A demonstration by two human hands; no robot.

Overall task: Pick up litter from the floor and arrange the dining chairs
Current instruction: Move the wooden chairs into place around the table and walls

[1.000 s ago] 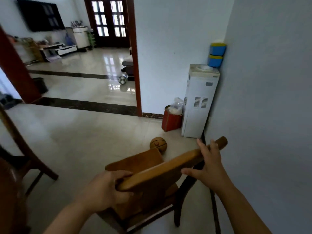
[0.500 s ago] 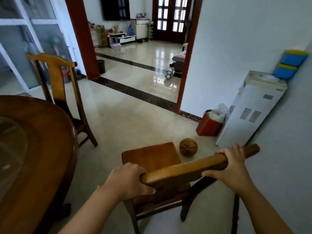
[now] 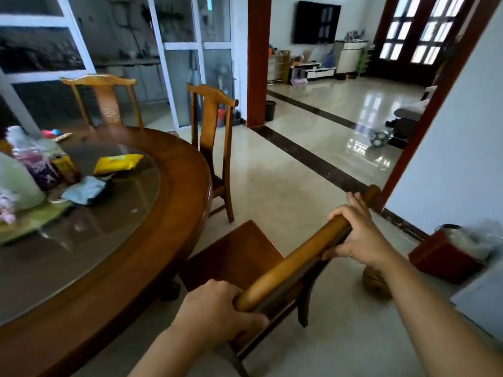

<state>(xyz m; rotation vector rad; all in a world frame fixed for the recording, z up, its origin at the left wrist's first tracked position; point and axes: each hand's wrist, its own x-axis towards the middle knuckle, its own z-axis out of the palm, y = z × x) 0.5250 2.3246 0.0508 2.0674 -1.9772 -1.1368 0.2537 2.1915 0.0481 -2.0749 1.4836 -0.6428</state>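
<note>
Dining room floor runs up-frame; round tabletop fills the left, edge cut off. Left hand and right hand both grip the chair top rail at lower centre, legs mostly hidden. Table clutter's blurry.

I see the dining chair now swung beside the round table, and my view has turned left, revealing two more chairs.
</note>
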